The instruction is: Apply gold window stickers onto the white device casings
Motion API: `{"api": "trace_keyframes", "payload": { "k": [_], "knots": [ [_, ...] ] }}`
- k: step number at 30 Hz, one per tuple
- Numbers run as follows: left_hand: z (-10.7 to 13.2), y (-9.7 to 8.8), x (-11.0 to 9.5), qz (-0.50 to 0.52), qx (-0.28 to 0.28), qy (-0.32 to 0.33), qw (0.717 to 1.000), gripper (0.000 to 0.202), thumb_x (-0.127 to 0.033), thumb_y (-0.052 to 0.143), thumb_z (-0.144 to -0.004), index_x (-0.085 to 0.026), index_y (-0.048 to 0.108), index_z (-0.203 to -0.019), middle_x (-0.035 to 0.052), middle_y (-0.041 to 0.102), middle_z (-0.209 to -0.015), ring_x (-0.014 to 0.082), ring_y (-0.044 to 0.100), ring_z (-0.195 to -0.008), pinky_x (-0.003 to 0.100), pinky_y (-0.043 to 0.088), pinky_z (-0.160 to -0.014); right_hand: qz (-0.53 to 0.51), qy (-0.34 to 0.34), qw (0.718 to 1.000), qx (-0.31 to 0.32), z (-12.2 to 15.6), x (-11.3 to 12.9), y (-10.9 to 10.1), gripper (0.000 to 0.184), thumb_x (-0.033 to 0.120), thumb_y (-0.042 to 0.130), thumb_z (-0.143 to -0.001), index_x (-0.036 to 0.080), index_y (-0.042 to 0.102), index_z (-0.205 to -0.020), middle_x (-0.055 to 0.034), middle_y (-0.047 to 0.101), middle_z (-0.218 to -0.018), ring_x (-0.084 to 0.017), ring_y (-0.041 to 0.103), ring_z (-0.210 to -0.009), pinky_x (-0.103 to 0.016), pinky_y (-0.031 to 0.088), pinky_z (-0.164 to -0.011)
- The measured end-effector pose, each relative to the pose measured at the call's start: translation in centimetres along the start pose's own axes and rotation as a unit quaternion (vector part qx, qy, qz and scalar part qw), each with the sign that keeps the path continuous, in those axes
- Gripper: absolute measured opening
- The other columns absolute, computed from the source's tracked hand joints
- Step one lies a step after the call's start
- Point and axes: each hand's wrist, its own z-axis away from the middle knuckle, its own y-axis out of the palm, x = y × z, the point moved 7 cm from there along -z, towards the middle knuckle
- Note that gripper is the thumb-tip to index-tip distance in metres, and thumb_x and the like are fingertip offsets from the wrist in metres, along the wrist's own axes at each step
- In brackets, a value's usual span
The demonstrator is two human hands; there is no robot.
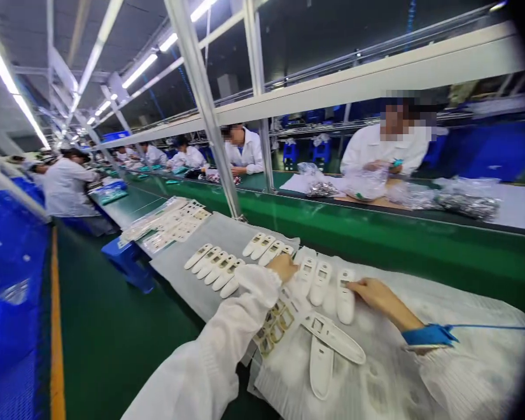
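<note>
My right hand (378, 296) has its fingers closed at the edge of a white elongated plastic casing (345, 306) with a small display window, lying on the covered bench. My left hand (282, 268) is curled beside a group of similar casings (261, 245); whatever its fingers hold is hidden. Between the hands lie two more windowed casings (320, 284). Nearer me, one open casing half (338, 338) rests across another hollow half (321, 367). Below my left hand is a sheet of frame-shaped pieces (276, 326).
A row of white casings (216, 269) lies left of my left hand. Flat sheets of parts (170, 224) are farther along the bench. A metal post (210, 116) and green ledge (332, 233) stand beyond. Opposite, a person (385, 146) sits behind plastic bags (367, 184).
</note>
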Motion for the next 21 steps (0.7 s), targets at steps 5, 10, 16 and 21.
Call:
{"api": "trace_keyframes", "payload": {
  "k": [5, 10, 16, 21],
  "knots": [
    [3.5, -3.1, -0.5, -0.004, 0.01, 0.043, 0.999, 0.026, -0.038, 0.052, -0.09, -0.013, 0.06, -0.094, 0.0016, 0.063, -0.078, 0.0134, 0.059, -0.068, 0.03, 0.049, -0.068, -0.047, 0.05, 0.996, 0.054, 0.3, 0.8, 1.0, 0.024, 0.033, 0.053, -0.092, 0.012, 0.058, -0.081, 0.003, 0.059, -0.067, -0.008, 0.056, -0.055, -0.022, 0.049, -0.053],
    [6.1, -3.0, -1.8, -0.007, 0.031, 0.086, 0.996, 0.02, -0.036, 0.051, -0.085, -0.018, 0.06, -0.09, -0.002, 0.059, -0.056, 0.0149, 0.054, -0.054, 0.024, 0.036, -0.053, -0.006, 0.039, 0.998, 0.046, 0.8, 2.1, 1.5, 0.022, 0.033, 0.054, -0.091, 0.012, 0.06, -0.089, -0.0003, 0.062, -0.08, -0.01, 0.06, -0.065, -0.026, 0.052, -0.06],
    [8.0, 3.1, -0.3, -0.066, 0.075, 0.08, 0.992, 0.016, -0.033, 0.054, -0.082, -0.019, 0.061, -0.077, 0.0036, 0.062, -0.066, 0.023, 0.06, -0.071, 0.028, 0.037, -0.063, 0.116, -0.066, 0.991, -0.027, 4.3, 4.8, -0.1, 0.022, 0.032, 0.053, -0.089, 0.014, 0.056, -0.1, -0.0105, 0.057, -0.104, -0.022, 0.056, -0.093, -0.037, 0.046, -0.078],
    [10.3, 8.8, 0.7, -0.079, 0.102, 0.061, 0.99, 0.031, -0.046, 0.054, -0.079, -0.018, 0.059, -0.065, 0.0096, 0.064, -0.072, 0.0289, 0.063, -0.078, 0.033, 0.041, -0.067, 0.137, -0.221, 0.963, 0.077, 11.2, 7.5, 3.5, 0.026, 0.02, 0.069, -0.07, 0.023, 0.06, -0.095, -0.0035, 0.06, -0.099, -0.022, 0.055, -0.096, -0.031, 0.043, -0.079]
  ]
}}
